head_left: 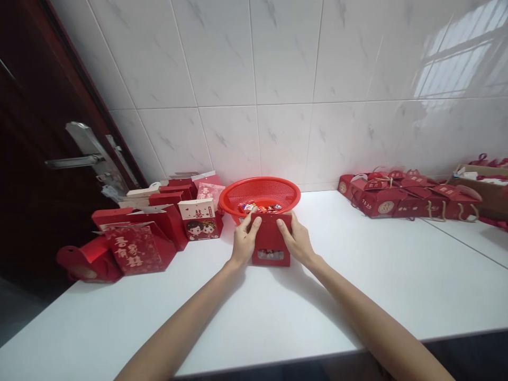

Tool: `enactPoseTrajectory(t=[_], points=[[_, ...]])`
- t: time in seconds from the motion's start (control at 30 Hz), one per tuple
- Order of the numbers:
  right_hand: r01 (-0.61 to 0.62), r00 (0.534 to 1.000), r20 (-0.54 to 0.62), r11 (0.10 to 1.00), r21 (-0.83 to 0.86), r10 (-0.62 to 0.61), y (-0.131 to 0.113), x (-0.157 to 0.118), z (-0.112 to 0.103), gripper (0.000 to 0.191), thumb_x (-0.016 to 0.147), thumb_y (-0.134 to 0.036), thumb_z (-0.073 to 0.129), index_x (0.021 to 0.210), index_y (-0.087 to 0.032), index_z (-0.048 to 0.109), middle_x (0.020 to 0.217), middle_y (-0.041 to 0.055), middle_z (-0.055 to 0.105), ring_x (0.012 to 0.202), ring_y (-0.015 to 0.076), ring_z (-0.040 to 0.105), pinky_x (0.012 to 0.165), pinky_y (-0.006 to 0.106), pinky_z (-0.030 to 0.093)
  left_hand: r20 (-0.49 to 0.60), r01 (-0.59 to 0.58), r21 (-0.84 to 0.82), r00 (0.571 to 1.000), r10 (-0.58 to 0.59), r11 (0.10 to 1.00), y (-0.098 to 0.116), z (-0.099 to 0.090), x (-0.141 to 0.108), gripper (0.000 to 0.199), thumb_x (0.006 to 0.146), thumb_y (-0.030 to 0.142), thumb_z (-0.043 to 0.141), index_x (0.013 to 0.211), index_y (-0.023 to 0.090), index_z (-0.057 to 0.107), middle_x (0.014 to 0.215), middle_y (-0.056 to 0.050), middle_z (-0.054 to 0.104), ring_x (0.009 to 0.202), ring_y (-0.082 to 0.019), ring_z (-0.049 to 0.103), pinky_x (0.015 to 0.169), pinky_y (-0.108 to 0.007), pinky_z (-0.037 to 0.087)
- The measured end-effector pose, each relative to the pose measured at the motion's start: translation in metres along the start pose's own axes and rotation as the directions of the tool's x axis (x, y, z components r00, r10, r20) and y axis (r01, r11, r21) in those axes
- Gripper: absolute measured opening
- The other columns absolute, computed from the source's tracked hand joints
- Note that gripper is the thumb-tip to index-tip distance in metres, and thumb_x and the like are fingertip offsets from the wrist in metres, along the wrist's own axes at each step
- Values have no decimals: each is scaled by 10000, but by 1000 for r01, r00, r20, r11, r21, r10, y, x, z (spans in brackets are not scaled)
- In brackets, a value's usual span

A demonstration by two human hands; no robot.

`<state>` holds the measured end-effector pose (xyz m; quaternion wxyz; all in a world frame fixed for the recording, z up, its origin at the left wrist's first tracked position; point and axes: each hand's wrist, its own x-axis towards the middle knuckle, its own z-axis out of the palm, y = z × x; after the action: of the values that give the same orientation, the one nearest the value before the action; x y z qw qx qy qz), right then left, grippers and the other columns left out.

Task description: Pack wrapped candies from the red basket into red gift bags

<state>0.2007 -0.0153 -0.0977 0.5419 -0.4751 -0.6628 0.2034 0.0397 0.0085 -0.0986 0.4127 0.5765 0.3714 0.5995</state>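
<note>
A red paper gift box [270, 238] with a small clear window near its base stands upright on the white table. Something pale shows through the window. My left hand [245, 241] grips the box's upper left edge, thumb on the near face. On the upper right edge, my right hand [297, 238] holds it the same way. The fingers behind the box are mostly hidden. Just beyond it sits a red plastic basket [260, 185] with perforated sides, and wrapped candies [273, 208] lie inside, partly covered by the box and hands.
Several red and cream gift boxes [135, 248] crowd the table's left side, near a dark door [35, 132]. Closed red boxes with rope handles [377, 203] line up at the right by the tiled wall [283, 137]. A cardboard carton [486, 193] stands far right.
</note>
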Motion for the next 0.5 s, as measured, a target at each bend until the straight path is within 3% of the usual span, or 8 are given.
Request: enactPoseTrajectory(t=[0.13,0.3,0.5], points=[[-19,1000,11,999,-44,20,-2,0,-2,351,975,-527,383,1138,-239,499,1065,85,722,888,258,688,758,374,516,8,-5,11,1000,5,1000,1,-2,2,669,827,566,701,1373,190,613,1431,-109,593,1347,-317,530,1102,-425,458],[-90,995,41,995,47,88,-2,2,-5,418,998,-575,252,1042,-262,526,958,49,705,809,232,658,740,368,521,11,1,-26,1000,0,1000,3,-1,1,633,811,561,717,1317,186,658,1411,-106,611,1353,-316,524,1107,-428,453],[-36,999,17,991,132,34,3,-2,-2,364,980,-573,378,998,-266,571,893,21,695,819,214,651,725,328,524,0,1,-46,1000,-1,999,6,1,-1,610,815,546,713,1308,189,665,1430,-96,597,1387,-307,486,1141,-415,414]])
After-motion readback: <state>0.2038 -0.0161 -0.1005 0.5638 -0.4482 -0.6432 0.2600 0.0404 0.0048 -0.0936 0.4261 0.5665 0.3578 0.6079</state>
